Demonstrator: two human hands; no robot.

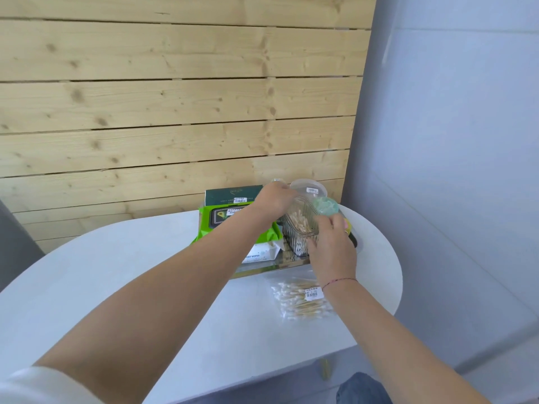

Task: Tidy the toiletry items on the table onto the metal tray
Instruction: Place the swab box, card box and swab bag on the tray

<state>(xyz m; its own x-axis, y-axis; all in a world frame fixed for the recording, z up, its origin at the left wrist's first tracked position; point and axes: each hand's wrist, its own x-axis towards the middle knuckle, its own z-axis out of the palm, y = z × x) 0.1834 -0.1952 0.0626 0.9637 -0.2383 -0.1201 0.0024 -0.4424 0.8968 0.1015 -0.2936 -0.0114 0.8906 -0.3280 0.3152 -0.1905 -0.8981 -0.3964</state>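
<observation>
Together, we are gripping the clear ribbed plastic swab box [300, 228] on the metal tray [262, 271] near the table's [145, 272] far right edge, with our left hand [274, 199] curling over its far end and our right hand [332, 249] clasping its near end. Just off the tray's near edge, under our right wrist, the crinkly bag of cotton swabs [300, 298] is lying with its sticks crosswise. It is probably the next item to go, and our right hand is nearer to it.

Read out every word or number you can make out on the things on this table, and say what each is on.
"WIPES", after a partly hidden word: white wipes pack.
"2.00": price sticker on the bag of cotton swabs; its other print is too small.
Dark green box: pale lettering, too blurred to read.
Green wipes pack: sticker too small to read.
Round clear lid: sticker too small to read.
</observation>
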